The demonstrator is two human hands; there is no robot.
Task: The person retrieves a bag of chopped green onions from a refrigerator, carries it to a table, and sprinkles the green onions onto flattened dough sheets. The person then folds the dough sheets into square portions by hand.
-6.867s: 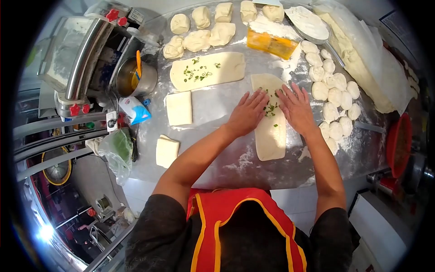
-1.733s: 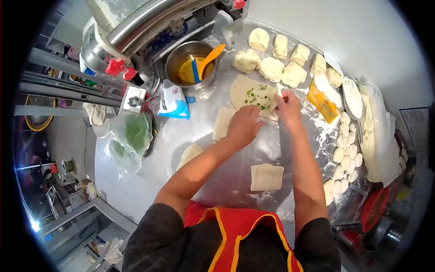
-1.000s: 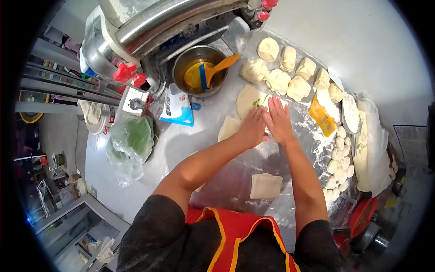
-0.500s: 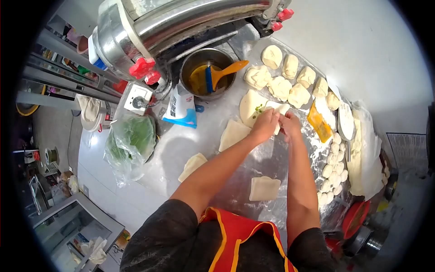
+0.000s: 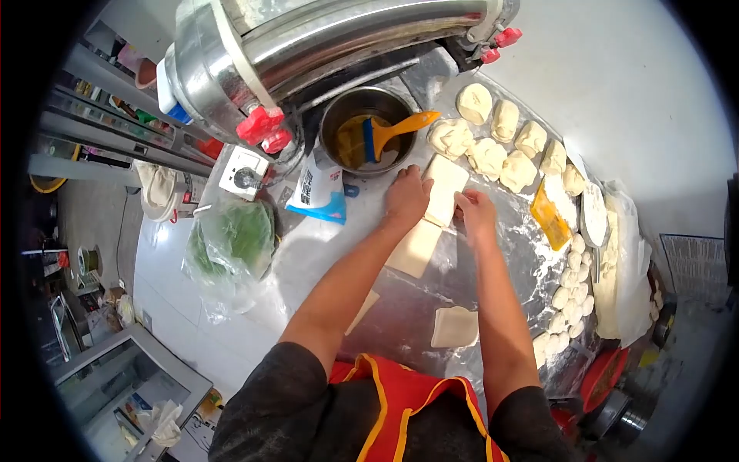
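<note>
A pale folded dough sheet (image 5: pixel 446 187) lies on the metal worktop between my hands, its green bits no longer in sight. My left hand (image 5: pixel 406 202), fingers curled, is at its left edge. At the right edge, my right hand (image 5: pixel 477 215) pinches the dough between thumb and fingers. Just below, a flat dough sheet (image 5: pixel 414 250) touches or underlies the folded one. Closer to me rests a folded dough square (image 5: pixel 455 327). Part of another dough piece (image 5: pixel 362 312) shows beside my left forearm.
A metal pot (image 5: pixel 327 127) holds yellowish liquid and an orange-handled brush (image 5: pixel 400 127). Behind it stands a roller machine (image 5: pixel 346 38). Dough lumps (image 5: pixel 486 158), a yellow scraper (image 5: pixel 549 222) and small dough balls (image 5: pixel 570 289) are at right. Left are a white-blue packet (image 5: pixel 319 192) and bagged greens (image 5: pixel 231 239).
The dough flap held over the green bits is now folded down into a long rectangle. My hands have moved apart, the left one going left and up. The view has shifted slightly.
</note>
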